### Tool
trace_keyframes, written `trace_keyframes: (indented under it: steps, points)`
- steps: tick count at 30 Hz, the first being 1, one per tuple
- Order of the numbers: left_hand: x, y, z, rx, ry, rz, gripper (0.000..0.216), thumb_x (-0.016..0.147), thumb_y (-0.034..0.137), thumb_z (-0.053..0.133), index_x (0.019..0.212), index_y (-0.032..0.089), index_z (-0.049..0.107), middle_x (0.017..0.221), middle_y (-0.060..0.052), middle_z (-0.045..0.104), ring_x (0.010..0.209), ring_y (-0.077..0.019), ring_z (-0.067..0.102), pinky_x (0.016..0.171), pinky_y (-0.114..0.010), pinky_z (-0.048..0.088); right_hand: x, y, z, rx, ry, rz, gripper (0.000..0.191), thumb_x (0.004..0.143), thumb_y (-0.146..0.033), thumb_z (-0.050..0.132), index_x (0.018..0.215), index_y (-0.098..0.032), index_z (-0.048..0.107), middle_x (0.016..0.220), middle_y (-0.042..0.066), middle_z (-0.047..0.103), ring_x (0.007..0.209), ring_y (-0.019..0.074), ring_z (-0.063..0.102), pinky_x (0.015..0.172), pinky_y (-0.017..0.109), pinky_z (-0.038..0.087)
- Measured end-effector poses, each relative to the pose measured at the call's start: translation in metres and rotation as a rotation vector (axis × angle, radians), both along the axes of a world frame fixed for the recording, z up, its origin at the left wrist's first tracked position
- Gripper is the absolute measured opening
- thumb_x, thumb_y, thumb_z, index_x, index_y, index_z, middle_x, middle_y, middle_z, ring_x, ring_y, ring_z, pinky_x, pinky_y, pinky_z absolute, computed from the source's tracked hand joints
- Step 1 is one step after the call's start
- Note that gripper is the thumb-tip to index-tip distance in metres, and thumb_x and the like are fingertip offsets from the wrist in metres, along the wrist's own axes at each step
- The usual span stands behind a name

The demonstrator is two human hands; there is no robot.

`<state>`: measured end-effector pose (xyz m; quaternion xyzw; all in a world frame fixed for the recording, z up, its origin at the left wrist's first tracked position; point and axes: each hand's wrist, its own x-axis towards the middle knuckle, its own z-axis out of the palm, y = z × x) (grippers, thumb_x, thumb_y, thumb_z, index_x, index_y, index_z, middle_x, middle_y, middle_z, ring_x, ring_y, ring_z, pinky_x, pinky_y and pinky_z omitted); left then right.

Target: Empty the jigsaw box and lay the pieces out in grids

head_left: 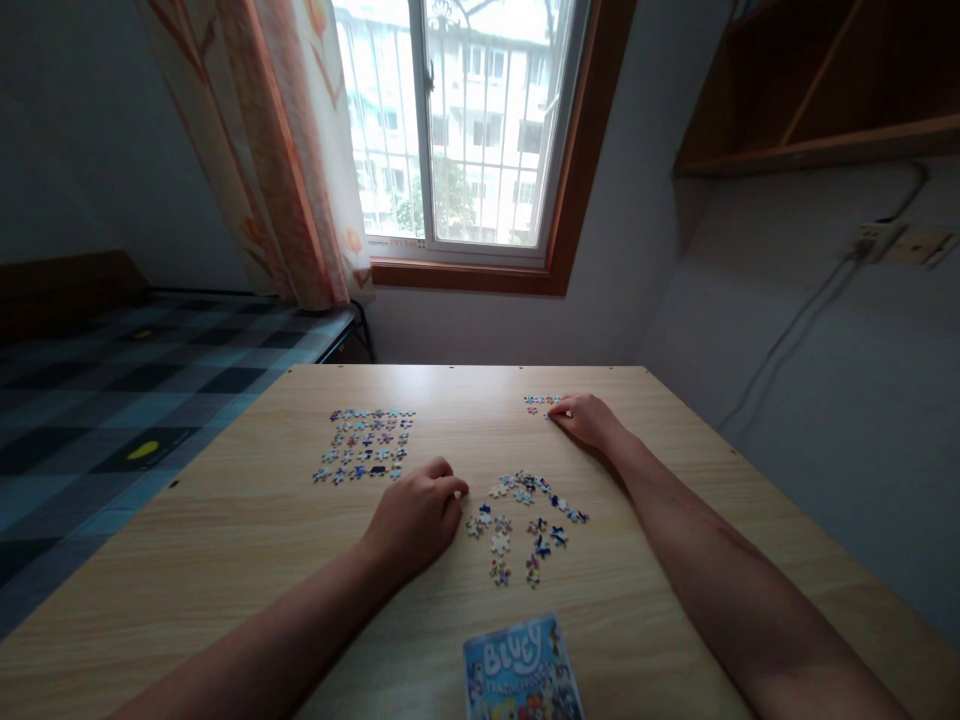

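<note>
My left hand [416,515] rests on the wooden table [255,540], fingers curled, just left of a loose pile of jigsaw pieces [525,525]. I cannot tell if it pinches a piece. My right hand [589,418] reaches far across the table, fingertips touching a small cluster of joined pieces [540,403]. On the left of the table lies a spread grid of several pieces [366,445]. A blue puzzle box [521,670] with cartoon print sits at the near edge.
A bed with a dark checked cover [112,400] stands left of the table. Behind are a window [465,130] with a patterned curtain [285,160]. A wooden shelf [817,90] hangs at upper right, with a wall socket and cable [874,242] below.
</note>
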<state>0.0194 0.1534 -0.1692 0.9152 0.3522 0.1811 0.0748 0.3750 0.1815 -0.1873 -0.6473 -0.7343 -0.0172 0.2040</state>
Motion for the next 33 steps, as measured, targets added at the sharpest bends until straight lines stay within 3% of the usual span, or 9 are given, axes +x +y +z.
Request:
trace_keyframes:
  steps: [10,26,30,33]
  points:
    - [0.0,0.0,-0.002,0.012,-0.019,0.011,0.03,0.089,0.015,0.049,0.107,0.022,0.073,0.102,-0.005,0.07,0.084,-0.0199,0.068,0.077,-0.035,0.055,-0.011,0.01,-0.013,0.028,0.023,-0.096,0.021,0.094,-0.024,0.059,0.099,-0.026,0.08,0.104,0.004,0.076,0.096,0.0179,0.069,0.091,0.024,0.048]
    - [0.001,0.001,-0.001,0.022,-0.04,0.007,0.031,0.089,0.017,0.048,0.104,0.021,0.074,0.102,-0.006,0.071,0.083,-0.0198,0.068,0.075,-0.034,0.056,-0.014,0.007,-0.014,0.101,0.105,-0.102,0.022,0.091,-0.022,0.06,0.103,-0.024,0.079,0.101,0.005,0.076,0.094,0.0184,0.068,0.088,0.026,0.05]
    - [0.0,0.0,-0.002,0.006,-0.114,-0.098,0.032,0.085,0.013,0.047,0.097,0.022,0.076,0.096,-0.005,0.071,0.078,-0.0169,0.066,0.072,-0.031,0.054,-0.016,0.005,-0.018,0.162,0.165,-0.101,0.023,0.089,-0.019,0.059,0.101,-0.023,0.079,0.101,0.006,0.076,0.094,0.0194,0.068,0.09,0.03,0.051]
    - [0.0,-0.001,-0.003,-0.01,-0.161,-0.204,0.033,0.081,0.01,0.048,0.089,0.023,0.077,0.092,-0.003,0.07,0.073,-0.0142,0.064,0.068,-0.028,0.051,-0.018,0.004,-0.018,0.18,0.2,-0.11,0.022,0.086,-0.019,0.059,0.097,-0.022,0.079,0.092,0.005,0.077,0.083,0.0182,0.068,0.083,0.029,0.051]
